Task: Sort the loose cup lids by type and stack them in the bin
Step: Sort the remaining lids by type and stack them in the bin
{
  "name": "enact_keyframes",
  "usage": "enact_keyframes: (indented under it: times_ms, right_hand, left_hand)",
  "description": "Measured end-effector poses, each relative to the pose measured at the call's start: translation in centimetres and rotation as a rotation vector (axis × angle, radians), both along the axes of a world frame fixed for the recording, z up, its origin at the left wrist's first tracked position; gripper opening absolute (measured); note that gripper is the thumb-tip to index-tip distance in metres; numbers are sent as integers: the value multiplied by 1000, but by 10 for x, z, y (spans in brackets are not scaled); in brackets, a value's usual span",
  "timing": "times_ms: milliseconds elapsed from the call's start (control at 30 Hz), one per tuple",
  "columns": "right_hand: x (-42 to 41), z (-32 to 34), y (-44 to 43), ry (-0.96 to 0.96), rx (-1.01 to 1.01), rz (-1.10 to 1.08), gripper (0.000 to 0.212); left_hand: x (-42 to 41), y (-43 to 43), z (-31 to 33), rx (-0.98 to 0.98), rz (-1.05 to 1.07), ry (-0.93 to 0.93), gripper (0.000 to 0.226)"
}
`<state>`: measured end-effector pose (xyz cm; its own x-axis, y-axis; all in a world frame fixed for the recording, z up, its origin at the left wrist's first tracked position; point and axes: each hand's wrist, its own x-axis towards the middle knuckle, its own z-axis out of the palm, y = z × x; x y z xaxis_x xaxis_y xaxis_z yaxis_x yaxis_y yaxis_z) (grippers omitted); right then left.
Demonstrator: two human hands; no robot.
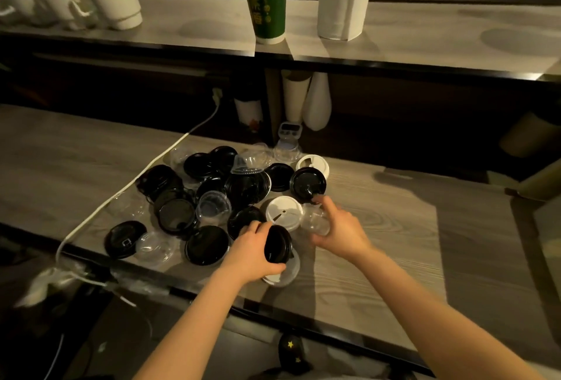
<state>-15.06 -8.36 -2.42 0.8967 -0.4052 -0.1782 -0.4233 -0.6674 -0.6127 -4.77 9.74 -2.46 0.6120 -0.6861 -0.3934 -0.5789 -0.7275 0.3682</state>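
**Lid Sorting: Both Hands Holding Lids at the Pile**

The loose lids lay in a mixed pile on the wood-grain counter (394,227), in front of the person. Most were black lids (208,244). Clear lids (212,206) and clear dome lids (249,162) were scattered among and on top of them.

The left hand (258,255) had its fingers and thumb curled round a small stack of black lids (277,243), which was tilted on edge. A pale lid (283,278) lay flat on the counter directly beneath this stack.

The right hand (340,230) gripped a clear dome lid (315,218) between thumb and curled fingers. Its index finger pointed toward the near rim of a separate black lid (308,183); contact could not be confirmed.

A white lid (283,211) lay flat between the two hands, just beside the held dome lid. A second white lid (312,165) lay at the far side of the pile.

A white cable (127,194) ran along the left side of the pile and over the counter edge. On the raised shelf behind stood a green cup (267,0), a paper towel roll (344,0) and a row of white mugs (112,3).
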Motion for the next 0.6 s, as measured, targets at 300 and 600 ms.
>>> enact_keyframes:
  times_ms: [300, 600]
  right_hand:
    - [-56, 63, -69, -381, 236, -237, 48]
    - [-151, 113, -139, -572, 167, -418, 53]
  left_hand:
    - [-10, -84, 63, -262, -42, -168, 98]
    - [-75, -180, 101, -406, -188, -205, 93]
